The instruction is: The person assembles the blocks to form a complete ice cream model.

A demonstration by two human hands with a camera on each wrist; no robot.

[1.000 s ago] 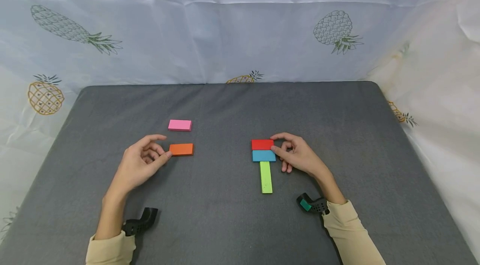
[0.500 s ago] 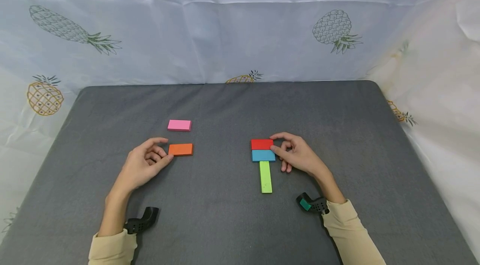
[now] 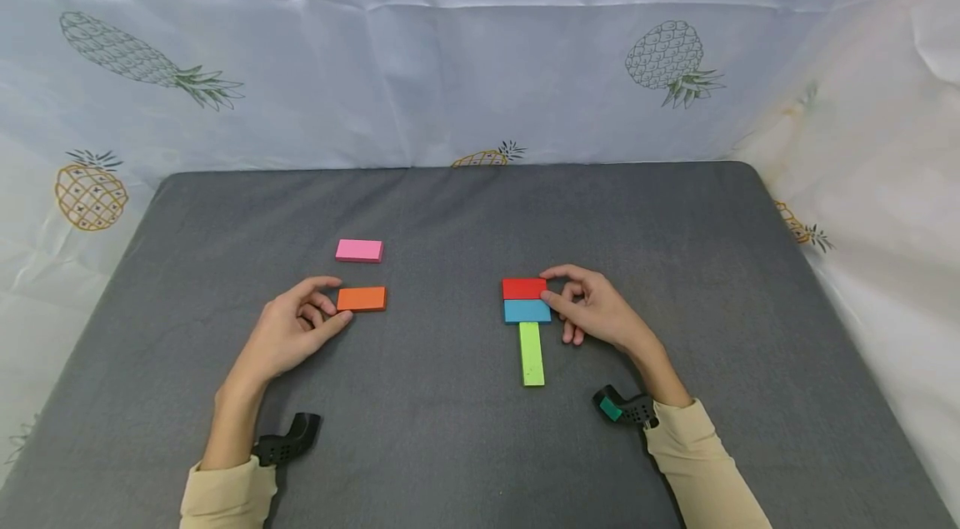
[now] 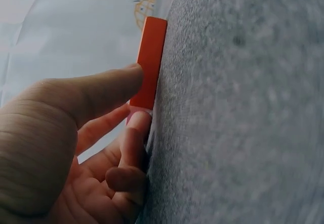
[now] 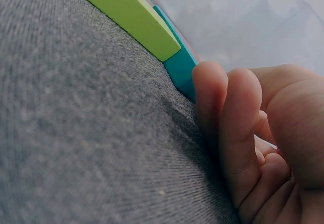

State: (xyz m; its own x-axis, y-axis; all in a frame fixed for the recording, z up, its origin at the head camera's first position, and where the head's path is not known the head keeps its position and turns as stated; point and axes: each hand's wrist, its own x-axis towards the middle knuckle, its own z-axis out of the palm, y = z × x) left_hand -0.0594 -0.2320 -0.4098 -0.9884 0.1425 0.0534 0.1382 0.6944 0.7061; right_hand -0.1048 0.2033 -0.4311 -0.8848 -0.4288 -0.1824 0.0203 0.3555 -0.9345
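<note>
Left of the table's middle lies a flat orange block (image 3: 362,299). My left hand (image 3: 288,329) is at its left end, thumb along the near long side and index finger at the far corner. In the left wrist view the thumb presses on the orange block (image 4: 150,64). My right hand (image 3: 600,312) pinches the right end of a red block (image 3: 523,288), index finger at its far edge and thumb at its near corner. The red block lies flush against a blue block (image 3: 527,311), and below that a light green block (image 3: 531,354) points toward me, making a T shape.
A pink block (image 3: 359,251) lies just beyond the orange one. Grey cloth covers the table (image 3: 435,446), with a white pineapple-print curtain (image 3: 420,79) behind its far edge. Each wrist wears a black camera mount (image 3: 288,440).
My left hand has shifted slightly right, its thumb sliding along the near side of the orange block and its index finger coming to the far corner. My right hand and the blocks hold still.
</note>
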